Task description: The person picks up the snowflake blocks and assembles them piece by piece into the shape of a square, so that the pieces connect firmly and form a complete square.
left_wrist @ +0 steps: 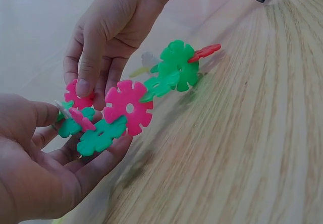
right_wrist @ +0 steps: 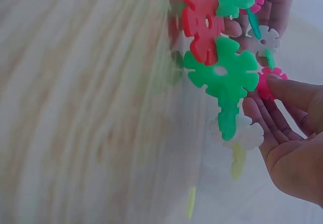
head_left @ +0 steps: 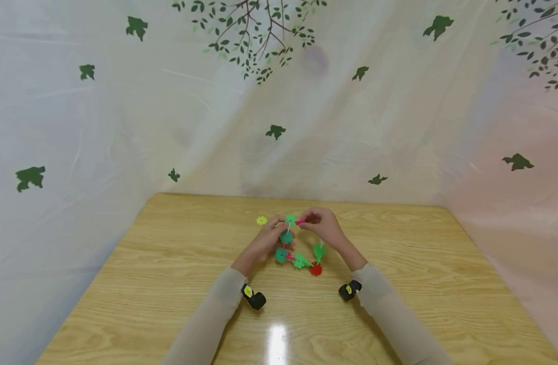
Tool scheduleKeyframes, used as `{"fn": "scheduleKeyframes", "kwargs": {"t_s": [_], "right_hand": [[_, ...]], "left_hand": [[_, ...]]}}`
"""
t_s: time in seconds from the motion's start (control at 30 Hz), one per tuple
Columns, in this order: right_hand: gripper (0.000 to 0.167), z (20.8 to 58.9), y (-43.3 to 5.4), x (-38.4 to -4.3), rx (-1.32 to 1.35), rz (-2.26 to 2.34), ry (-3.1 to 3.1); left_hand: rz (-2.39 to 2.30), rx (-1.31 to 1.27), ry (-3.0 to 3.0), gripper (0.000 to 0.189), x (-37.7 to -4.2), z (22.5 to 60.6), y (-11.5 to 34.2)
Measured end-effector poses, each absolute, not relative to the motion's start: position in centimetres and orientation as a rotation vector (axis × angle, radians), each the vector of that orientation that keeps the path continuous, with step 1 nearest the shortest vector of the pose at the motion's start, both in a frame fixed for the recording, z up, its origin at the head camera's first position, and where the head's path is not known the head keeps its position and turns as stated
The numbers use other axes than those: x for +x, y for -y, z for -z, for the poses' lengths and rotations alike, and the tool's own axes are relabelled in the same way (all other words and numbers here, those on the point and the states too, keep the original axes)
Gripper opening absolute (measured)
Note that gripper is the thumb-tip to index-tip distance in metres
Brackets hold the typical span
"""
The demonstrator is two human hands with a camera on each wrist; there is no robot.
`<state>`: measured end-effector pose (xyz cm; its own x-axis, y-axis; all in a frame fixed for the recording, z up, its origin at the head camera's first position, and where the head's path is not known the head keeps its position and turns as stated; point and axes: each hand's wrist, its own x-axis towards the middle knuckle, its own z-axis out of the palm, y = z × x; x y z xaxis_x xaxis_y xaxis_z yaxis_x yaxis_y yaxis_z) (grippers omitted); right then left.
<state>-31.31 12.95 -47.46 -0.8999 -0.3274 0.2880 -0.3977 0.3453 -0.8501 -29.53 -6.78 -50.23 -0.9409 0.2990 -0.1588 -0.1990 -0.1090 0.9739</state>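
Observation:
A curved chain of slotted plastic snowflake discs, in green, teal, pink, white, red and yellow, hangs between both hands just above or on the table. My left hand (head_left: pixel 266 238) holds its left side, fingers under the teal disc (left_wrist: pixel 102 136) and thumb near a white disc. My right hand (head_left: pixel 324 225) pinches a pink disc (right_wrist: pixel 271 83) between thumb and fingers, next to a green disc (head_left: pixel 290 219) at the chain's upper end. A red disc (head_left: pixel 315 268) forms the near bend. Beyond it, a large green disc (right_wrist: pixel 222 70) leads to a white disc (right_wrist: pixel 246 133) and a yellow disc (right_wrist: pixel 238 161).
A loose yellow disc (head_left: pixel 262 220) lies on the wooden table (head_left: pixel 178 263) beyond the left hand. Each wrist wears a small black camera (head_left: pixel 349 290). Behind the table hangs a pale cloth (head_left: pixel 224 142) printed with leaves and birds.

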Motion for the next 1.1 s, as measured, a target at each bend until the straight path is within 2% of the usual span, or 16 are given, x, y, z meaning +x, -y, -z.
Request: {"fn": "scheduleKeyframes", "kwargs": {"t_s": [0.6, 1.1], "right_hand": [[0.004, 47.0, -13.5, -31.5, 0.784, -1.443, 2.642], [0.006, 46.0, -13.7, -31.2, 0.788, -1.495, 2.644]], "left_hand": [[-2.043, 0.084, -1.968, 0.016, -29.5, 50.4, 7.3], [-2.043, 0.120, -1.934, 0.017, -29.5, 50.1, 7.4]]}}
